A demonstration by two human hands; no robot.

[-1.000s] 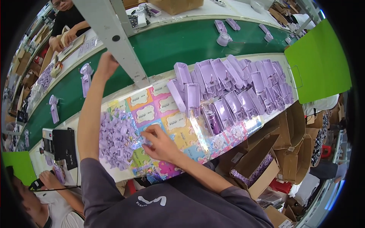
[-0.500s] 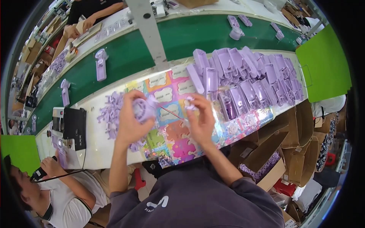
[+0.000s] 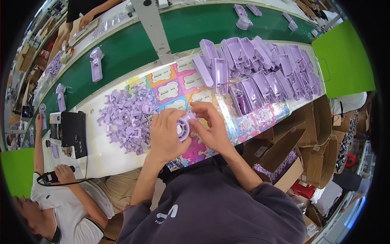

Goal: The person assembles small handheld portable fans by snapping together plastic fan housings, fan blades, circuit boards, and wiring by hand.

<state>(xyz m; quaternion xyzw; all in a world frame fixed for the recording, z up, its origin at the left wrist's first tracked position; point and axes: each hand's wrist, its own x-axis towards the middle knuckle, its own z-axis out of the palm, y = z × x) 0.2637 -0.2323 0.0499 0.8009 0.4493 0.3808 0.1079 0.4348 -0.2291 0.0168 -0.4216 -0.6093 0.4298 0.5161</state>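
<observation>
A lavender round plastic housing with a ring-shaped face (image 3: 185,129) sits in my left hand (image 3: 166,133), whose fingers wrap round its left side. My right hand (image 3: 212,127) closes on the upper right of the same housing, thumb and fingertips pinching at its edge. The small lavender piece seen earlier in those fingers cannot be made out apart from the housing now. Both hands are above a colourful printed sheet (image 3: 167,90). Left of them lies a heap of small lavender plastic brackets (image 3: 126,118).
Long lavender shells (image 3: 262,91) are stacked at the right of the table. Beyond runs a green conveyor belt (image 3: 134,59) carrying lavender parts, with a metal post (image 3: 152,30) before it. At left are a black box device (image 3: 75,134) and a seated co-worker holding a black tool (image 3: 53,175).
My hands have come together: the left moved right and down with the housing, and the right brought its small piece against it. The bracket heap is uncovered. The co-worker's arm now reaches toward the belt.
</observation>
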